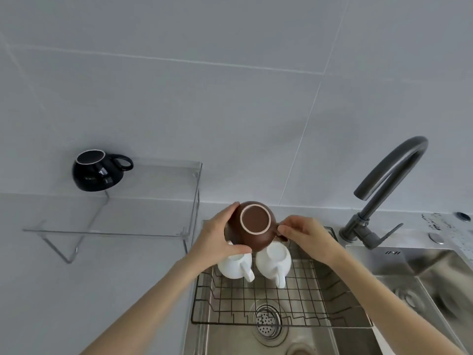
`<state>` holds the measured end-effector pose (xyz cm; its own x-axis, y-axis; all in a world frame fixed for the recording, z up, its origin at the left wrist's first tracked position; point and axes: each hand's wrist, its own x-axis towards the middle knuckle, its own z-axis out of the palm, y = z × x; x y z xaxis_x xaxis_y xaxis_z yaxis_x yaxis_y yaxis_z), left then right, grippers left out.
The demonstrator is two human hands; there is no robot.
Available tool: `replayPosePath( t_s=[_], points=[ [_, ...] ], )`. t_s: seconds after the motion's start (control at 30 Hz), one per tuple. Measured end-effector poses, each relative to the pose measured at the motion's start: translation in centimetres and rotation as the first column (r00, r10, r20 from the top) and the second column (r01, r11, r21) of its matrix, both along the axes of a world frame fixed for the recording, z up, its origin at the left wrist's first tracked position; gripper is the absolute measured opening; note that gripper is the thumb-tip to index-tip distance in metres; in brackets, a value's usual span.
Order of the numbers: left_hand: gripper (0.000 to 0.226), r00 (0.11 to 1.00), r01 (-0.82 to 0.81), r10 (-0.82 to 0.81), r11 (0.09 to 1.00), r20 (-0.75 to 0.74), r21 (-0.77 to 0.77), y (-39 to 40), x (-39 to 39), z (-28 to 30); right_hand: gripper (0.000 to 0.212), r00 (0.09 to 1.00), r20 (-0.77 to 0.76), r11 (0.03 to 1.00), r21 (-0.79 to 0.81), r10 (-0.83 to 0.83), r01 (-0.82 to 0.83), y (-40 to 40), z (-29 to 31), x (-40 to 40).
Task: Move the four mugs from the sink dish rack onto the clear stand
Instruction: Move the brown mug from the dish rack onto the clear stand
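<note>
A brown mug is upside down above the far end of the black wire dish rack. My left hand cups its left side and my right hand pinches its handle on the right. Two white mugs sit upside down in the rack just below it, handles toward me. A black mug rests upside down on the back left corner of the clear stand, handle to the right.
The rack spans a steel sink with a round drain strainer. A dark curved faucet rises at the right. A second basin lies further right. A grey tiled wall stands behind the counter.
</note>
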<state>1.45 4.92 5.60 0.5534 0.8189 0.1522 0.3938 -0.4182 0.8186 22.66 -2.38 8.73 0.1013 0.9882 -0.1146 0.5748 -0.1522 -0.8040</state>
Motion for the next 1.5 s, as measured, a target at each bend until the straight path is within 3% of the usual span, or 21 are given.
replayPosePath(
  t_s=[0.27,0.47,0.57,0.8,1.03,1.3,1.5],
  points=[
    [0.092,0.946,-0.191,0.2,0.98,0.254,-0.063,3.9,-6.6,5.6,0.013,0.986,-0.058,0.982,0.122,0.154,-0.147,6.9,7.4,-6.1],
    [0.096,0.88,-0.307,0.349,0.936,0.322,-0.174,7.7,-11.2,4.4,0.011,0.973,-0.061,0.971,0.097,0.225,-0.218,13.8,8.0,-11.0],
    [0.08,0.871,-0.325,0.375,0.924,0.317,-0.2,9.6,-12.6,4.2,0.018,0.967,-0.077,0.969,0.046,0.244,-0.241,16.9,7.2,-12.8],
    [0.063,0.854,-0.429,0.475,0.874,0.214,-0.229,13.2,-14.1,3.0,0.008,0.952,-0.168,0.965,0.099,0.255,-0.241,21.9,3.9,-15.8],
    [0.066,0.786,-0.558,0.581,0.814,0.212,-0.164,14.5,-13.3,1.6,0.014,0.956,-0.09,0.952,0.153,0.281,-0.265,24.9,2.5,-16.7],
    [0.069,0.796,-0.55,0.575,0.817,0.187,-0.171,14.5,-13.1,1.2,0.019,0.975,-0.106,0.964,0.204,0.195,-0.17,24.7,1.6,-16.8],
    [0.076,0.807,-0.584,0.589,0.807,0.041,-0.092,14.8,-13.2,1.4,0.027,0.994,-0.065,0.974,0.214,0.092,-0.076,23.9,1.7,-16.4]
  ],
)
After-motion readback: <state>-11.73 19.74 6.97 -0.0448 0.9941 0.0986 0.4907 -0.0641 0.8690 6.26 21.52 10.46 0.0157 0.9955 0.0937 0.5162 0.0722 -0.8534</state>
